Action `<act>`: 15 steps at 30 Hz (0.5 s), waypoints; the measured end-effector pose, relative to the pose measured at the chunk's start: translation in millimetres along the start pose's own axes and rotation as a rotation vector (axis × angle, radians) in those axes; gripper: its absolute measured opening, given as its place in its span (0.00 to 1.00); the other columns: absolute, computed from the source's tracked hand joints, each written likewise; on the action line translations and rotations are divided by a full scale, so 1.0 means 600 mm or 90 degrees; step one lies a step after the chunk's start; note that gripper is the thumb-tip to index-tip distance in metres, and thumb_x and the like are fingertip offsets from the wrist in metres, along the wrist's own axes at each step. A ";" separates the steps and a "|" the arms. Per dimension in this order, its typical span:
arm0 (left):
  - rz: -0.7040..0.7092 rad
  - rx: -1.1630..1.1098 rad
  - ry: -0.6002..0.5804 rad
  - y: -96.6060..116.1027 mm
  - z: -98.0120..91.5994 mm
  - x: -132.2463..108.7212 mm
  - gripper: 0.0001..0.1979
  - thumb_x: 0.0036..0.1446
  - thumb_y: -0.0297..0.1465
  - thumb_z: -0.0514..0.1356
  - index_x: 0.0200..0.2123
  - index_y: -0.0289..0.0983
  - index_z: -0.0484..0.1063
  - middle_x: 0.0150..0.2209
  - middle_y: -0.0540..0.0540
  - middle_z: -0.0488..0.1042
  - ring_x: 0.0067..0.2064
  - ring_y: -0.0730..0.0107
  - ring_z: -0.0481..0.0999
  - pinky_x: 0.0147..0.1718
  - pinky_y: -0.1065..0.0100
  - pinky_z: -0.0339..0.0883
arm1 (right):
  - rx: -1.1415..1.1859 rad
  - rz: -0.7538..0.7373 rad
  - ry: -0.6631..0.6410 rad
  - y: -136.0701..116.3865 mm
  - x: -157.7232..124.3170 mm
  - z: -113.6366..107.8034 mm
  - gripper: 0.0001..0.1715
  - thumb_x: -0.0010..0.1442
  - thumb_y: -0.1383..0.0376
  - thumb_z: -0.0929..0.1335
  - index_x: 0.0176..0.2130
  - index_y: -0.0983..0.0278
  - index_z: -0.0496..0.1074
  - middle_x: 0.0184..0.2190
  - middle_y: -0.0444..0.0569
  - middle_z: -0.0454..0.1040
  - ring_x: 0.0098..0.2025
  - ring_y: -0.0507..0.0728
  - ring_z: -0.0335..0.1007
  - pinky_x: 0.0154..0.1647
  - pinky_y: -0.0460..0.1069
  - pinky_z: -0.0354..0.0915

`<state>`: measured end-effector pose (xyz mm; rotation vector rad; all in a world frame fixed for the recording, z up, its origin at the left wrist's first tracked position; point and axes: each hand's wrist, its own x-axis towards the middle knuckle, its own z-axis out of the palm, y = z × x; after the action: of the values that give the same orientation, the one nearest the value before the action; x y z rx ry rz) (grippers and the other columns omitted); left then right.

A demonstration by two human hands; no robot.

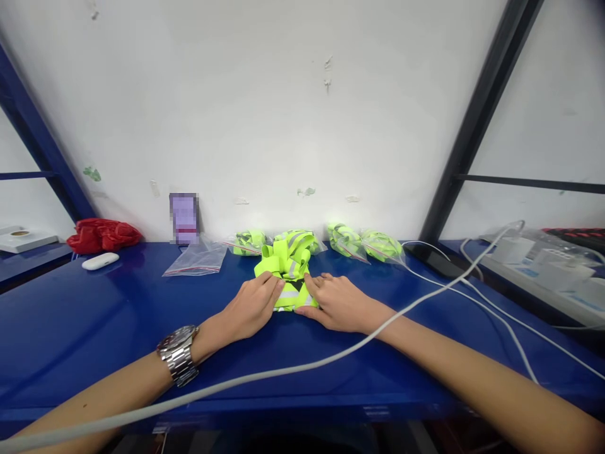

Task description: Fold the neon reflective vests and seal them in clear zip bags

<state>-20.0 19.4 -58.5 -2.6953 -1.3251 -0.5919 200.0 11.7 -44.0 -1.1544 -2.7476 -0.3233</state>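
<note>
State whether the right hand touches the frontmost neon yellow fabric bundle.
Touching: the head view shows the right hand with thumb and fingers against the neon yellow fabric bundle.

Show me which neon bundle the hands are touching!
The front bundle, between the left hand and right hand; the other bundles lie behind, nearer the wall.

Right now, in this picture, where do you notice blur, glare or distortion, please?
Head view: the left blue post and right dark post splay outward at the top, probably lens distortion. Head view: the white cable looks soft nearest the camera, and the upright purple rectangle is pixelated. Head view: faint sheen marks the blue tabletop, while the fluorescent-yellow reflective strapping shows fairly clearly.
</note>
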 end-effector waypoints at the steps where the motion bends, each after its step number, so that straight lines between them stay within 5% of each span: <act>1: 0.022 -0.008 -0.013 -0.001 -0.005 -0.005 0.18 0.69 0.39 0.40 0.41 0.36 0.66 0.39 0.43 0.69 0.39 0.64 0.71 0.41 0.63 0.66 | -0.008 0.001 0.005 -0.001 0.000 -0.002 0.37 0.67 0.47 0.53 0.56 0.75 0.60 0.41 0.63 0.74 0.42 0.66 0.72 0.46 0.59 0.62; 6: 0.098 0.014 -0.050 -0.004 -0.017 -0.016 0.24 0.64 0.46 0.48 0.53 0.34 0.61 0.47 0.38 0.65 0.48 0.57 0.69 0.48 0.58 0.66 | -0.018 -0.037 0.052 0.004 0.002 -0.004 0.35 0.66 0.47 0.54 0.51 0.74 0.65 0.44 0.64 0.71 0.51 0.68 0.66 0.58 0.68 0.49; 10: 0.123 0.078 -0.095 -0.005 -0.020 -0.008 0.22 0.67 0.44 0.44 0.53 0.33 0.61 0.45 0.39 0.66 0.45 0.58 0.70 0.44 0.59 0.67 | -0.001 -0.072 0.030 0.016 0.006 -0.004 0.34 0.65 0.47 0.56 0.46 0.75 0.68 0.42 0.63 0.71 0.44 0.64 0.68 0.45 0.56 0.62; 15: 0.097 0.064 -0.117 -0.006 -0.023 -0.005 0.22 0.68 0.43 0.41 0.49 0.34 0.64 0.44 0.40 0.67 0.40 0.61 0.71 0.39 0.62 0.66 | 0.033 -0.072 0.015 0.023 0.008 -0.009 0.32 0.67 0.48 0.55 0.37 0.70 0.72 0.33 0.57 0.74 0.31 0.58 0.70 0.32 0.50 0.55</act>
<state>-28.6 15.7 -47.1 -2.7899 -1.1363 -0.2622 206.9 23.2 -35.8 -0.9797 -2.7885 -0.2749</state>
